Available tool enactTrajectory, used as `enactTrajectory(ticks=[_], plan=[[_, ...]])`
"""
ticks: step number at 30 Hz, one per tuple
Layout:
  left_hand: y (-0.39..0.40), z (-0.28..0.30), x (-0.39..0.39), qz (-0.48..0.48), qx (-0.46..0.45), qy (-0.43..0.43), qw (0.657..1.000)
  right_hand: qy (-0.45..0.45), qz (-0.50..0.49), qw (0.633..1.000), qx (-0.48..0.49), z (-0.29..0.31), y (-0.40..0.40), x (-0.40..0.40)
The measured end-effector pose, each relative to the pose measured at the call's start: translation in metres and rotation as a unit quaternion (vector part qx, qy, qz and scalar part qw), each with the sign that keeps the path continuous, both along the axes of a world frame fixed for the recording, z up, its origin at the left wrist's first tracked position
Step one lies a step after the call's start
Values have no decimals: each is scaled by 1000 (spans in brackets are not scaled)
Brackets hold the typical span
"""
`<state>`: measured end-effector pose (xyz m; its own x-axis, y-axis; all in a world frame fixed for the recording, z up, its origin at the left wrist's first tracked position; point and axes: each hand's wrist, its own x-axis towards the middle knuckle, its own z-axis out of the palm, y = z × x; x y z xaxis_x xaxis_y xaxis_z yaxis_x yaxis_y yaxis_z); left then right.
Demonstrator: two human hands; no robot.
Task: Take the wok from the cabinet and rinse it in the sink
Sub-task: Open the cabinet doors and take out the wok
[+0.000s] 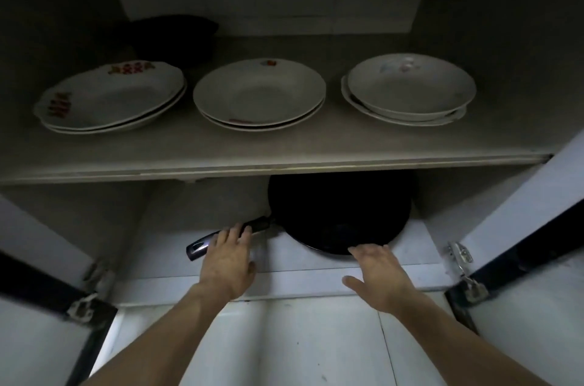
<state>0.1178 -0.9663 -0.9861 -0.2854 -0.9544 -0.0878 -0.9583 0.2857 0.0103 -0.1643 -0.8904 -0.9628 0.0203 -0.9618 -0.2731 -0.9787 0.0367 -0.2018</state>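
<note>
The left hand (228, 262) is laid with straight fingers on the handle (221, 235) of the black wok (341, 215). The wok is kept on the cabinet's (518, 47) bottom shelf. Its front rim is touched by the open right hand's (379, 275) fingertips. Three stacks of plates (259, 95) are kept on the shelf (271, 152) above.
</note>
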Motion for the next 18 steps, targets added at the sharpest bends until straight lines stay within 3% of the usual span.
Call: enactTrajectory(ticks=[7,18], plan=[[-13,0,2,3,-15,-1,1000,-50,-30,997,-48,-9,-6,-4],[8,-4,13,3,-46,17,999,-24,-20,998,-57,-16,-5,-5]])
